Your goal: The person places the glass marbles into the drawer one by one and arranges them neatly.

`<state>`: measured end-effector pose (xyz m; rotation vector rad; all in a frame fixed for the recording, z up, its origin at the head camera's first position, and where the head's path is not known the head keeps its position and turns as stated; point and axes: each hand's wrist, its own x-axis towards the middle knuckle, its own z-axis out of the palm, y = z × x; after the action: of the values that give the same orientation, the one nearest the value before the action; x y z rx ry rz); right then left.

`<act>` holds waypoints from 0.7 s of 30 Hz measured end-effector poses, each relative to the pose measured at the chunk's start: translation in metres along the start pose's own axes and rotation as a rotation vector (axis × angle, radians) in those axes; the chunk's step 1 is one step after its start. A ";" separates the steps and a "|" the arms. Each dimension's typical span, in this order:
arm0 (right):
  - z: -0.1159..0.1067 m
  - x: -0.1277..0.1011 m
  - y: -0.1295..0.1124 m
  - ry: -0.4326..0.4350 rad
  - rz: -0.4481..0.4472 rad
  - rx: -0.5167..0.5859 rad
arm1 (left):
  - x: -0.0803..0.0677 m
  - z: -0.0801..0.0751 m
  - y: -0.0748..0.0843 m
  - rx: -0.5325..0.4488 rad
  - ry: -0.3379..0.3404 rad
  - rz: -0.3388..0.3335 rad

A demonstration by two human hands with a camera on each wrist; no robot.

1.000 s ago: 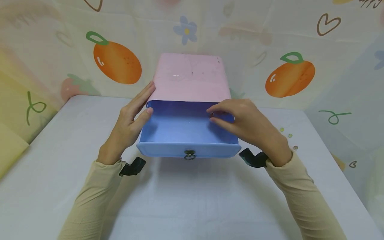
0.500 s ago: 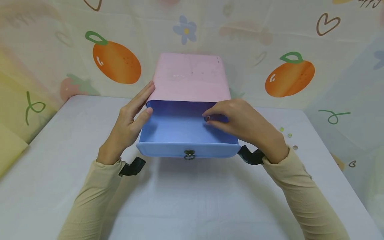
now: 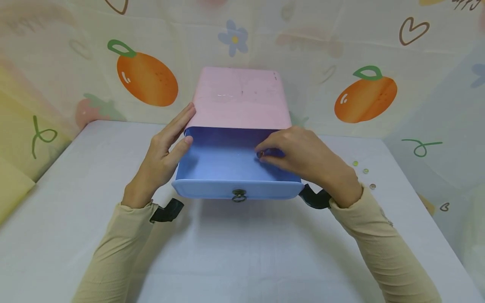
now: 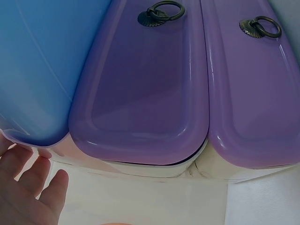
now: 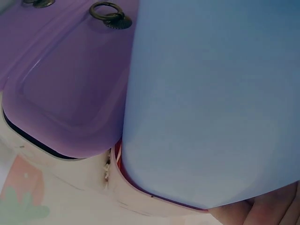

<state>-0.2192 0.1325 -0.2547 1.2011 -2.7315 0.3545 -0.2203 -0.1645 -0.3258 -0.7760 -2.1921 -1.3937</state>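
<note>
Right hand (image 3: 307, 158) has dipped lower into the open blue drawer (image 3: 227, 162), pinching a small dark bead (image 3: 260, 154) just above its floor; release looks near. Left hand (image 3: 163, 155), fingers straight, steadies the pink cabinet (image 3: 238, 99) at the drawer's left.

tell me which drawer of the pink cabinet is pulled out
The top blue plastic drawer is pulled out, its inside showing below the pink cabinet top. The two purple drawers beneath it sit shut, flush in the cabinet front, with ring pulls.
</note>
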 end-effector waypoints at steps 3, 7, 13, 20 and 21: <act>0.000 0.000 -0.001 -0.003 0.011 -0.009 | 0.000 0.000 0.000 -0.002 0.002 -0.006; 0.001 -0.001 -0.001 0.003 0.020 -0.014 | 0.000 0.000 0.001 0.002 0.000 -0.011; 0.002 -0.003 0.000 0.016 0.022 -0.010 | 0.000 0.000 0.002 0.004 -0.004 -0.008; 0.002 -0.005 0.002 0.071 -0.044 0.055 | 0.000 -0.001 0.001 0.016 -0.009 0.011; 0.002 -0.006 0.003 0.083 -0.057 0.067 | 0.000 -0.001 0.001 0.018 -0.009 0.012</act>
<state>-0.2175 0.1378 -0.2587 1.2490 -2.6287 0.4817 -0.2195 -0.1652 -0.3250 -0.7896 -2.2003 -1.3651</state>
